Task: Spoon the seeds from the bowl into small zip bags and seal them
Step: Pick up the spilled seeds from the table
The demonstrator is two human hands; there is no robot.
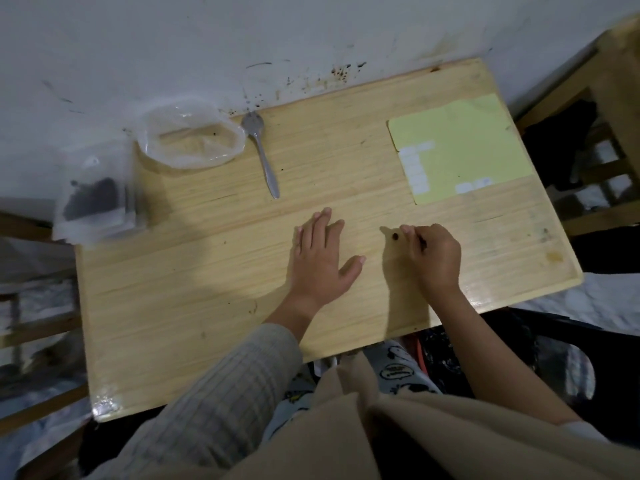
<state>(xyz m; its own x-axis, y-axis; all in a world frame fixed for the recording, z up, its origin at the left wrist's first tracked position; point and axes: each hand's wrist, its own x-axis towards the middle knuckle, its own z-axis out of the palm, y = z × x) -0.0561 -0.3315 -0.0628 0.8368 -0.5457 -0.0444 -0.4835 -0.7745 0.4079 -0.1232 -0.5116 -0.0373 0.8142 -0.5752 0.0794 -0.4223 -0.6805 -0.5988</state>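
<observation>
Stray seed recovery; bowl empty, spoon idle

Left hand (322, 258) lies flat, fingers straight, on the table (207, 306); right hand (434, 252) has fingers curled at one loose seed (395, 236), grip uncertain; risk: seed may roll off if nudged; count: one bowl (190, 135), one spoon (261, 152), one stack of filled zip bags (95, 199) at the left edge, one yellow sheet (460, 143).

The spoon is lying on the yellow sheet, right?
Not quite. In the head view the spoon lies on the bare wooden table, next to the clear bowl. The yellow sheet sits apart on the other side.
</observation>
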